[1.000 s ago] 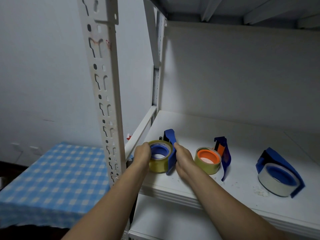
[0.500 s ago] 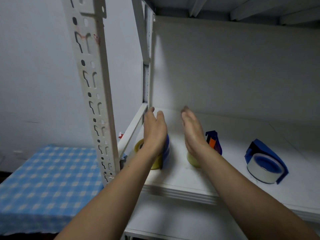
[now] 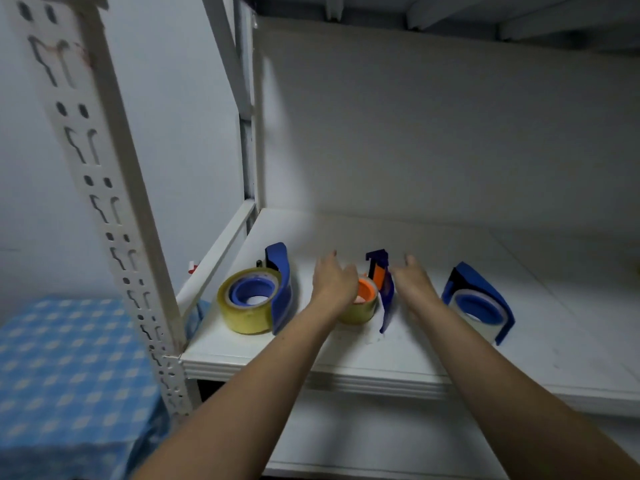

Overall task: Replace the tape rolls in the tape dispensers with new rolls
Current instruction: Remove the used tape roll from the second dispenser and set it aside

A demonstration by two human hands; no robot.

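Observation:
Three blue tape dispensers lie in a row on the white shelf (image 3: 346,362). The left dispenser (image 3: 282,289) carries a yellowish roll (image 3: 247,315) on a blue hub. The middle dispenser (image 3: 382,289) has an orange hub and a smaller yellowish roll (image 3: 360,311), partly hidden by my left hand (image 3: 334,278). The right dispenser (image 3: 479,299) holds a whitish roll (image 3: 483,323). My left hand hovers open just left of the middle roll. My right hand (image 3: 414,282) is open just right of the middle dispenser. Neither hand holds anything.
A perforated white shelf post (image 3: 100,202) stands at the front left corner. A blue checked cloth (image 3: 62,368) covers a surface to the left, lower down. A lower shelf (image 3: 363,441) lies below, and the upper shelf's underside (image 3: 450,15) is overhead.
My hands let go of the left dispenser, rose with fingers spread, then shifted right. They now flank the middle dispenser.

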